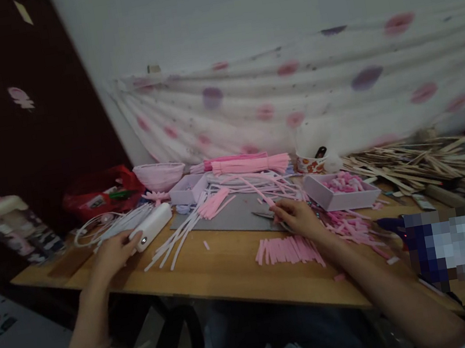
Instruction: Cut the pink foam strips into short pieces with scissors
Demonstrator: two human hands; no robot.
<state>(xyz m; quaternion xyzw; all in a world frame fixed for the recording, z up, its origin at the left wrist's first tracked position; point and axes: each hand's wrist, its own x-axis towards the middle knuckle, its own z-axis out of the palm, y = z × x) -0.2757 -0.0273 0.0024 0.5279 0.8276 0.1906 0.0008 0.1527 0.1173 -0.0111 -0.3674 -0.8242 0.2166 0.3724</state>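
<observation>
My left hand [115, 254] is closed at the near end of a white oblong device [152, 226] with a small round dark display or button. Pinched in the fingers of my right hand [294, 216] is a thin pink strip [256, 189], which points up and to the left. Dark scissor blades [262, 214] poke out leftward beneath that hand; its fingers hide the handles, so I cannot tell whether it holds them too. Just below, short pink pieces [289, 250] lie side by side in a row. A pink bundle [215, 203] rests on white strips [187, 234] over a grey mat [238, 211].
Long pink strips [251, 164] are stacked behind the mat. A white box [342, 200] holds short pink pieces, and more lie loose beside it. Wooden sticks [425, 164] spread across the right. A red bag [101, 195] and a bottle [9, 227] stand left.
</observation>
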